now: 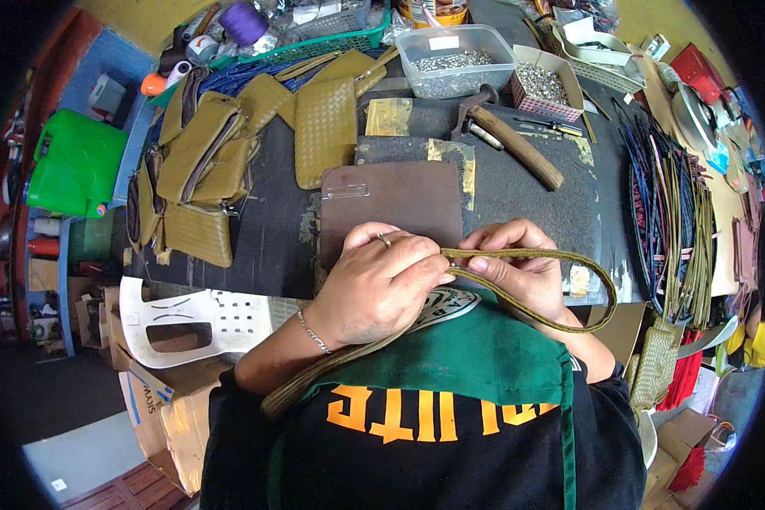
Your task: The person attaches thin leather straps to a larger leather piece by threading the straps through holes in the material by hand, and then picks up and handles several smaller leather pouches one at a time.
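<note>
An olive-green strap (599, 285) runs between my hands and bends into a loop on the right. My left hand (381, 276) is closed round the strap, and its tail hangs down over my left forearm. Fingers of my right hand (518, 263) pinch the strap near the start of the loop; a small metal bit may sit between the hands, too small to make out. Just beyond my hands lies a brown leather-like sheet (399, 191) with a small clear piece on it. A wooden-handled hammer (518, 144) rests past it on the black work surface.
Olive woven pouches (204, 161) are piled on the left of the table (272, 204). At the back stand a clear tub (455, 64) and a checked box (548, 81) of small metal parts. Bundled straps (671, 212) hang at the right edge. A white chair (195, 323) stands at left.
</note>
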`<act>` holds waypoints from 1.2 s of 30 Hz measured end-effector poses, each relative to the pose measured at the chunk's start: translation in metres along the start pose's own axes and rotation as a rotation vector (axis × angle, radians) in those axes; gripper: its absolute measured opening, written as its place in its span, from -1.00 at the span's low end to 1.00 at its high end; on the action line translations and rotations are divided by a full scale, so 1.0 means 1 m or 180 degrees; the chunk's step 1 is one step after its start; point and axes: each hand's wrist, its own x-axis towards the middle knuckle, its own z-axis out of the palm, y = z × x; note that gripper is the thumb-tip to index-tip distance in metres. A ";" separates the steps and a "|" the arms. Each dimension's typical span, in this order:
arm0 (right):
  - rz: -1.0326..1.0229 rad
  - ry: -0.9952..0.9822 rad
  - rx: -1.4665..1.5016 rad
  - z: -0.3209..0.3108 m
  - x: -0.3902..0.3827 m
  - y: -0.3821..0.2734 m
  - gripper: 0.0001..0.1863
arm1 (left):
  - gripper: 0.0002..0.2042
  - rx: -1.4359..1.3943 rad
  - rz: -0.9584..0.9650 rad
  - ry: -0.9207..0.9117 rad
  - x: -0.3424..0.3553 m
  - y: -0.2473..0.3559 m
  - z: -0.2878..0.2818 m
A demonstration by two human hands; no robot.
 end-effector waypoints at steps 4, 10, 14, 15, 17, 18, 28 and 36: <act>-0.0198 -0.0069 -0.0332 -0.001 -0.005 0.001 -0.90 | -0.92 0.0015 0.0026 0.0023 0.000 0.001 0.000; -0.0267 -0.0185 -0.0463 -0.003 -0.006 0.002 -0.91 | -0.92 0.0114 0.0021 -0.0002 0.001 0.002 -0.002; -0.0176 -0.0189 -0.0462 -0.002 -0.007 0.003 -0.91 | -0.92 0.0279 0.0064 -0.0008 0.000 0.000 -0.003; -0.0132 -0.0190 -0.0452 -0.002 -0.007 0.003 -0.91 | -0.92 0.0276 0.0063 -0.0011 -0.001 0.000 -0.004; -0.0155 -0.0234 -0.0526 -0.004 -0.007 0.003 -0.90 | -0.92 0.0392 0.0067 -0.0121 0.000 0.002 -0.006; -0.0181 -0.0279 -0.0602 -0.005 -0.007 0.003 -0.90 | -0.92 0.0387 0.0065 -0.0121 0.000 0.003 -0.007; 0.0021 -0.0571 -0.0622 -0.010 -0.007 -0.003 -0.90 | -0.84 0.0223 -0.0057 -0.0384 0.000 0.004 -0.005; 0.0123 -0.0132 -0.0233 -0.002 -0.010 0.001 -0.90 | -0.78 0.0133 0.0125 -0.0385 0.004 0.004 -0.009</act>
